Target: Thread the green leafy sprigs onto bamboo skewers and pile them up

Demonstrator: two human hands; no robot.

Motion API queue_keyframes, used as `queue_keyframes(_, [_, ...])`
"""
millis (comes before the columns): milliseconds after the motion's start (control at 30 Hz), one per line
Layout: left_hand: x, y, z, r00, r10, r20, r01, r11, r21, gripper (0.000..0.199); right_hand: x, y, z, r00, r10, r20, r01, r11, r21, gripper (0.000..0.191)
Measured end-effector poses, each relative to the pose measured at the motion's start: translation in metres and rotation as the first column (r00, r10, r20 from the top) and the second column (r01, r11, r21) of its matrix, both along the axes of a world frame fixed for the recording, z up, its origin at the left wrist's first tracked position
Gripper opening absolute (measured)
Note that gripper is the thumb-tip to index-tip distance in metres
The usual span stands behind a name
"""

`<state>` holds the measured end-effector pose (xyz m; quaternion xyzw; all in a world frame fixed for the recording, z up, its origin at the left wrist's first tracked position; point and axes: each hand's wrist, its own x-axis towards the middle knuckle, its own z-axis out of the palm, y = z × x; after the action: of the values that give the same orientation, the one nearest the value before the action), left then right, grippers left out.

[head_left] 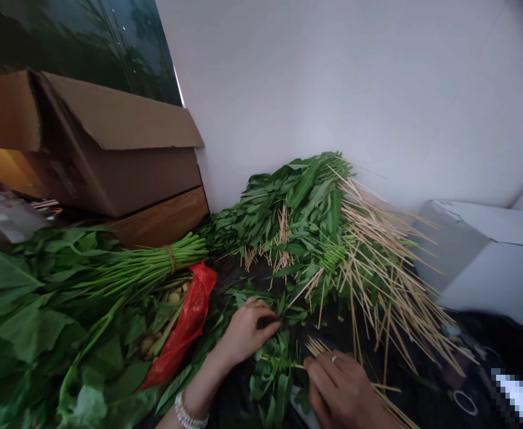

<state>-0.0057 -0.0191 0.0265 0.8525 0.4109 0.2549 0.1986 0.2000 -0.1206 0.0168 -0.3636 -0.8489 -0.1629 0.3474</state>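
Below a heap of skewered green leaves (313,196), the person's left hand (250,328) curls its fingers at loose green leaves, their grip unclear. The right hand (339,381) closes on thin pale wooden sticks (317,347), just beside a small leafy green bunch (276,366).

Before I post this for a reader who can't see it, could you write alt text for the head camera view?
A right hand grips thin sticks while the left hand curls over green leaves. Beyond lies a large leafy heap bristling with more sticks; at left are tied green stalks, red plastic and an open cardboard box.
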Motion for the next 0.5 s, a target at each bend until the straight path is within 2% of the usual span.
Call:
queue_keyframes(133, [-0.001, 0.002, -0.001, 0.999, -0.006, -0.035, 0.007, 1.0, 0.011, 0.012, 0.0, 0.0, -0.001, 1.0, -0.02, 0.014, 0.02, 1.0, -0.004, 0.02])
queue_keyframes(200, [-0.001, 0.004, -0.001, 0.999, 0.017, 0.036, -0.018, 0.999, 0.032, 0.013, 0.0, 0.001, -0.004, 0.998, -0.066, 0.026, 0.066, 0.998, -0.023, 0.022])
queue_keyframes(300, [-0.002, 0.006, 0.0, 0.968, 0.07, 0.242, -0.078, 0.997, 0.022, 0.014, 0.002, 0.005, -0.011, 0.985, -0.168, 0.035, 0.17, 0.984, -0.056, 0.029])
queue_keyframes(400, [-0.001, 0.007, -0.001, 0.903, 0.137, 0.407, -0.102, 0.989, -0.106, 0.015, 0.005, 0.008, -0.017, 0.974, -0.227, 0.023, 0.228, 0.971, -0.079, 0.036])
queue_keyframes(500, [0.001, 0.006, -0.001, 0.838, 0.223, 0.497, -0.092, 0.957, -0.275, 0.017, 0.008, 0.01, -0.02, 0.967, -0.254, 0.025, 0.255, 0.96, -0.113, 0.039])
